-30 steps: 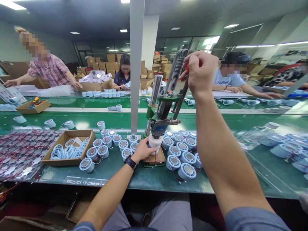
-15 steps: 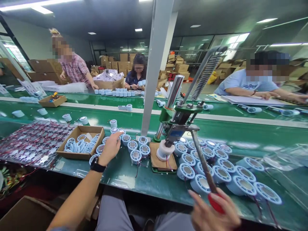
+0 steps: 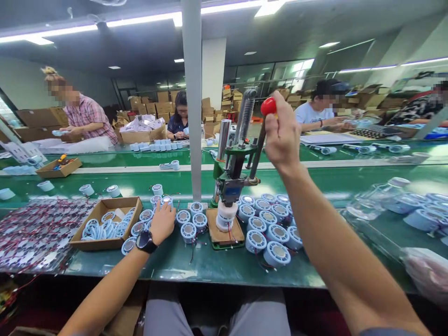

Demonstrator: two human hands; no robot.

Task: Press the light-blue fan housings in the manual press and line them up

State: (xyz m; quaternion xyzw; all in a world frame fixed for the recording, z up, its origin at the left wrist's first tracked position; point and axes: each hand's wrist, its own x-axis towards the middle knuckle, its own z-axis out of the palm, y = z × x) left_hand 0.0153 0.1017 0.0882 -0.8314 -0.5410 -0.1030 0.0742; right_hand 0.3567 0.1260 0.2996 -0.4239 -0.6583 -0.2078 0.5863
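Note:
My right hand (image 3: 283, 128) is raised and wrapped round the red knob (image 3: 269, 106) of the press lever (image 3: 258, 151). Under the head of the hand press (image 3: 234, 179) stands a blue-and-white round part (image 3: 226, 215), on a cardboard-covered base (image 3: 215, 231). My left hand (image 3: 163, 221) reaches among the light blue round parts left of the press. Its fingertips touch a blue part (image 3: 167, 200), and its fingers look bent over it. Other blue parts (image 3: 188, 232) with thin wires stand between this hand and the press.
A cardboard box (image 3: 105, 243) of blue rings stands at the left, beside wired boards (image 3: 35, 228). More blue parts (image 3: 277, 253) crowd the press's right side. A grey post (image 3: 192, 107) rises behind. Several people work across the green bench (image 3: 168, 175).
My right hand has gone up with the lever's red knob, from low at the bench edge. My left hand stays among the blue parts. The view has shifted.

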